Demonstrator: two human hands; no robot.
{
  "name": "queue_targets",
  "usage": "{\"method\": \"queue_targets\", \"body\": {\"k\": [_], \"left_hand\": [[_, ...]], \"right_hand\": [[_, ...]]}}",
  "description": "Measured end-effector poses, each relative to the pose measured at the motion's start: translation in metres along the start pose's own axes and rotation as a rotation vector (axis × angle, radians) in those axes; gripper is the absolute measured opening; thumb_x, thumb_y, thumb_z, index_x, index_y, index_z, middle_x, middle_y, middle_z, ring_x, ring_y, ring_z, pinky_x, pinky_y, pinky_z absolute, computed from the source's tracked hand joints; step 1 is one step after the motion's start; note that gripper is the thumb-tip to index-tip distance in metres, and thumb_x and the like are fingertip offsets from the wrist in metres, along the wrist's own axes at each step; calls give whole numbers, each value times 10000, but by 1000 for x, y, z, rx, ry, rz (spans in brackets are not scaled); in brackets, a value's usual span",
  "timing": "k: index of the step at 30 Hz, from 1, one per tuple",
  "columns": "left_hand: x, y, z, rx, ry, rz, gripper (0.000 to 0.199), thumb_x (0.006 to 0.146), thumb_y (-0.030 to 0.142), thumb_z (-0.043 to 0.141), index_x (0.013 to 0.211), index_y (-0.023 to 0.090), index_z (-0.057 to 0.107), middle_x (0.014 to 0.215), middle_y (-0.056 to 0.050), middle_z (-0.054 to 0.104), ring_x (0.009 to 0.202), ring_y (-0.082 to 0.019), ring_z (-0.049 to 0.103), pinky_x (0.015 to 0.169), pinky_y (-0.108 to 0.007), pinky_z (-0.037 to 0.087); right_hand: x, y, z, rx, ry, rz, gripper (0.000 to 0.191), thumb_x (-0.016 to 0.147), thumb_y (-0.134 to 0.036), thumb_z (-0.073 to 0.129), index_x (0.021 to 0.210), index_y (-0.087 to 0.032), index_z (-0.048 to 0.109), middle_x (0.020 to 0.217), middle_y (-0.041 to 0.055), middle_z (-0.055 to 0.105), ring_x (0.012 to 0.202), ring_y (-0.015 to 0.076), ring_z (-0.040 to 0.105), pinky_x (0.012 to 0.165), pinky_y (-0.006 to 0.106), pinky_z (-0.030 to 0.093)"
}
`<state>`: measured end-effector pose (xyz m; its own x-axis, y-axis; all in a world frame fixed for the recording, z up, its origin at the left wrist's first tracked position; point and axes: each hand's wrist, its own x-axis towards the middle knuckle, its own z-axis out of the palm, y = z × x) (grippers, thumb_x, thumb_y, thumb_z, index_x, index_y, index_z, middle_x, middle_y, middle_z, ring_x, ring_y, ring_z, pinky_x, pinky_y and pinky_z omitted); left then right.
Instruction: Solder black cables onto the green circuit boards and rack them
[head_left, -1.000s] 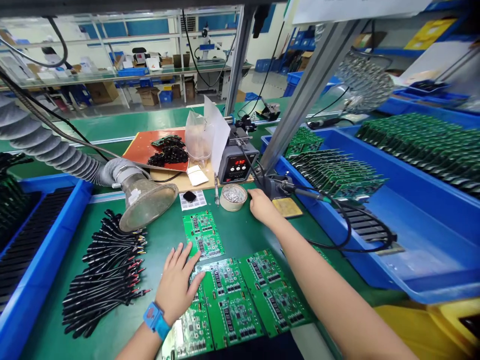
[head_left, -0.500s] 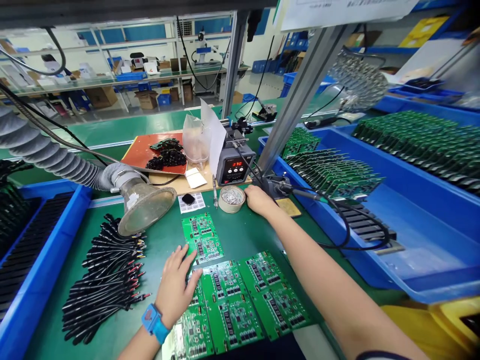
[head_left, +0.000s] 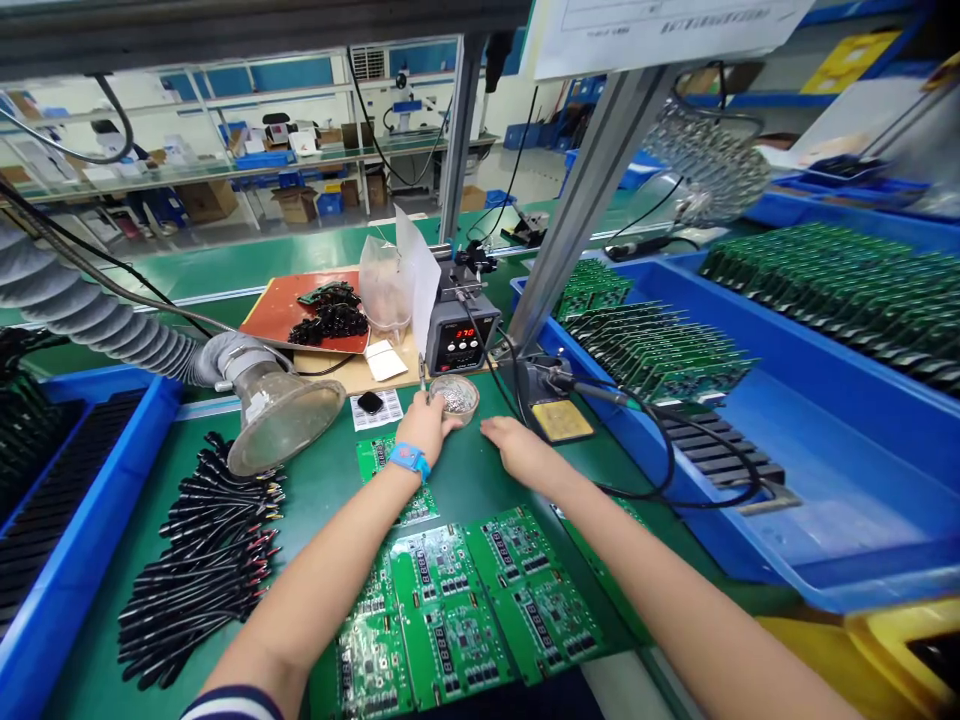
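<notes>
My left hand point(head_left: 424, 435) is at the left side of a round dish point(head_left: 469, 400) filled with small silvery pieces. Its thumb lies along the dish's near wall, and its other fingertips are partly hidden. Just behind those fingers rises a slim metal tool point(head_left: 422, 372). To the right of the dish, apart from it, my right hand point(head_left: 521, 455) is closed with fingers curled; whatever may be in them is hidden. A green circuit board point(head_left: 367, 460) lies partly under my left wrist. Nearer to me are several more circuit boards point(head_left: 469, 640) with digit displays, laid side by side.
A soldering station point(head_left: 461, 345) reads 370, with its iron stand point(head_left: 544, 380) and yellow sponge point(head_left: 562, 421) beside it. Black cables point(head_left: 195, 570) and a fume hood point(head_left: 289, 420) are at left. Blue bins point(head_left: 847, 480) with boards flank the bench; a metal post point(head_left: 577, 190) stands ahead.
My left hand has moved forward and right from the circuit boards to the dish. My right hand has drawn back slightly from the dish's right side. The view has shifted a little.
</notes>
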<state>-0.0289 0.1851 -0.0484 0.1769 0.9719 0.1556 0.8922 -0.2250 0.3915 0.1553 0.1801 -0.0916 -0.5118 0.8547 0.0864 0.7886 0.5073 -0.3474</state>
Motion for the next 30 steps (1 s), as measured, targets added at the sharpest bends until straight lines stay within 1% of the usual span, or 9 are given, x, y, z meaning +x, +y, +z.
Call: {"method": "queue_targets", "body": {"k": [3, 6, 9, 11, 14, 17, 21, 25, 30], "left_hand": [[7, -11, 0, -18, 15, 23, 242, 817, 296, 614, 1000, 145, 565, 1064, -114, 537, 972, -239, 577, 835, -327, 474], [12, -14, 1, -43, 25, 37, 253, 823, 279, 610, 1032, 148, 558, 1070, -101, 553, 1006, -222, 557, 884, -315, 450], [8, -14, -1, -58, 34, 30, 391, 823, 239, 609, 1184, 154, 485, 1109, -95, 557, 1035, -196, 543, 903, -288, 439], [3, -16, -5, -53, 43, 4, 448, 835, 207, 584, 1254, 162, 429, 1127, -93, 554, 1050, -186, 534, 908, -283, 436], [-3, -20, -9, -22, 46, -87, 340, 865, 197, 527, 1196, 136, 484, 1108, -115, 556, 1048, -205, 534, 910, -338, 436], [1, -24, -8, 9, 9, -195, 284, 879, 267, 527, 1123, 122, 528, 1093, -104, 562, 992, -212, 558, 860, -406, 466], [15, -24, -2, 26, -50, -260, 296, 877, 322, 537, 1110, 140, 538, 1115, -86, 557, 976, -204, 563, 830, -410, 486], [24, -23, -1, 28, -89, -307, 287, 880, 325, 532, 1102, 143, 542, 1106, -83, 561, 962, -198, 569, 817, -398, 493], [26, -29, 0, 3, -127, -350, 276, 880, 332, 532, 1068, 132, 557, 1050, -74, 582, 904, -183, 585, 780, -373, 506]], "right_hand": [[-32, -12, 10, 37, 7, -37, 308, 867, -349, 507, 1117, -170, 527, 1167, 77, 531, 1046, 189, 527, 885, 422, 462], [-42, -11, 8, 73, 7, -36, 301, 872, -343, 499, 1123, -179, 526, 1175, 76, 530, 1037, 182, 533, 880, 411, 469], [-33, 3, -2, 78, 15, 18, 316, 878, -346, 489, 1146, -180, 507, 1168, 77, 529, 987, 167, 551, 837, 384, 493], [-24, 12, -8, 58, -11, 47, 308, 876, -351, 493, 1122, -167, 516, 1115, 71, 549, 928, 151, 566, 791, 358, 507], [-15, 16, -10, 6, -107, 27, 280, 868, -357, 507, 1056, -152, 544, 1028, 54, 577, 870, 136, 574, 758, 338, 510], [-10, 9, -8, -68, -198, -22, 280, 867, -361, 508, 1048, -151, 548, 1028, 55, 578, 879, 138, 573, 768, 343, 506], [-12, -5, -11, -195, -281, -79, 285, 865, -359, 511, 1051, -145, 546, 1021, 55, 579, 873, 139, 574, 761, 342, 507], [-18, -18, -20, -319, -315, -149, 263, 866, -348, 510, 1024, -143, 560, 1031, 65, 579, 904, 145, 567, 796, 350, 496], [-21, -26, -24, -419, -333, -208, 258, 863, -342, 517, 1009, -134, 563, 1014, 64, 583, 899, 145, 569, 793, 349, 497]]}}
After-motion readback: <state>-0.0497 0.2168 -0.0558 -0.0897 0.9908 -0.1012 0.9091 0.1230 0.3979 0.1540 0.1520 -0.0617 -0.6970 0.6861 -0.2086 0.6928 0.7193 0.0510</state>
